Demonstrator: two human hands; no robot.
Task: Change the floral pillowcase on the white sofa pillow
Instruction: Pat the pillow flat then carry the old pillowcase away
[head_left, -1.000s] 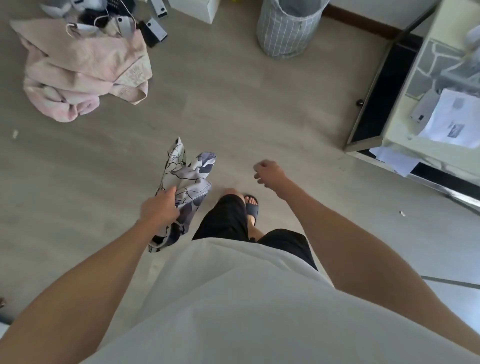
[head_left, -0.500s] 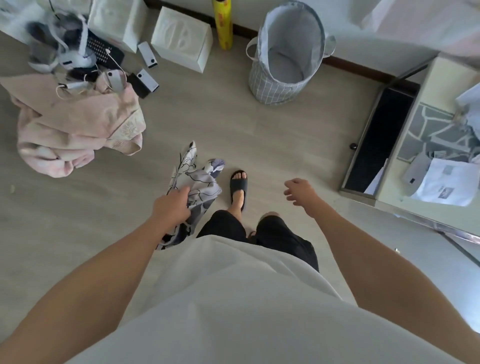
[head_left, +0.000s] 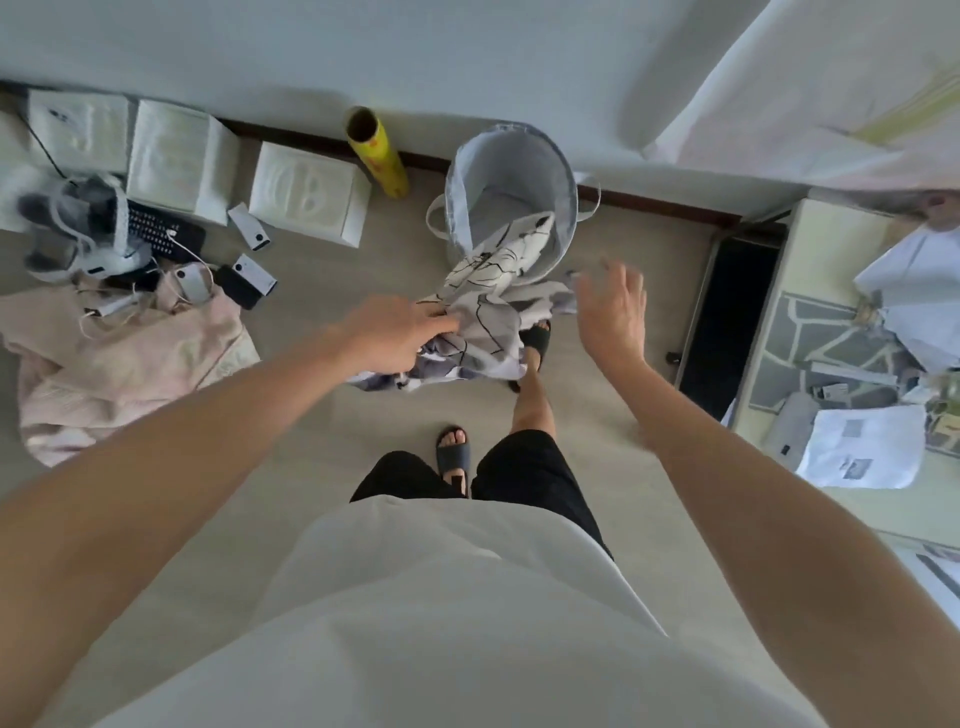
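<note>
Evidently the person is getting rid of the removed cover: the floral pillowcase (head_left: 483, 317) hangs bunched in the air just in front of the laundry basket (head_left: 511, 192), its upper end already over the near rim. The left hand (head_left: 392, 338) pinches the cloth at its left side, fingers curled into the folds, which keeps the bundle gathered so it can be fed into the opening. The right hand (head_left: 613, 317) is spread with fingers apart and holds nothing, just right of the fabric, probably ready to guide the loose end in. The basket stands against the wall's skirting, beside a yellow roll (head_left: 378, 153). A pink blanket (head_left: 124, 364) lies heaped on the floor toward the left edge. No pillow is in view.
</note>
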